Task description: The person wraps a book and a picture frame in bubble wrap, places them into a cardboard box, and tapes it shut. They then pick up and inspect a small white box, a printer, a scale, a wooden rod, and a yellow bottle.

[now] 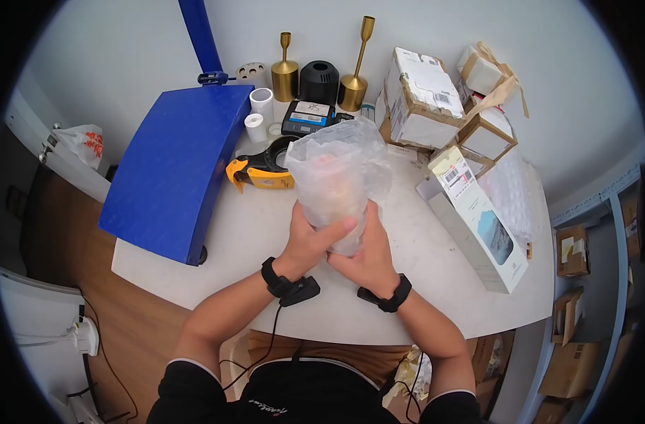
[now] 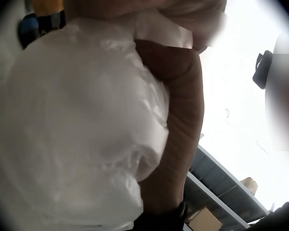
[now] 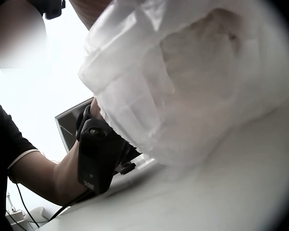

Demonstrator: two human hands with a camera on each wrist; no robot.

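Both hands clasp an upright bundle of cloudy white plastic wrap (image 1: pixel 329 177) over the front of the table. My left hand (image 1: pixel 305 240) grips its lower left side, the thumb lying across the front. On the lower right side, my right hand (image 1: pixel 373 251) curls round it. The wrap is loose and crumpled at the top, and a faint pinkish-orange tint shows through; what is inside is hidden. In the left wrist view the wrap (image 2: pixel 82 120) bulges close to the camera, and in the right wrist view its folds (image 3: pixel 135 91) hang over the tabletop.
Left stands a large blue panel (image 1: pixel 174 155). Behind the bundle are a yellow-and-black tape dispenser (image 1: pixel 266 175), a black label printer (image 1: pixel 308 116), white rolls (image 1: pixel 261 102) and gold candlesticks (image 1: pixel 285 78). At right lie a long white box (image 1: pixel 478 222), bubble wrap (image 1: pixel 509 191) and taped cartons (image 1: pixel 425 95).
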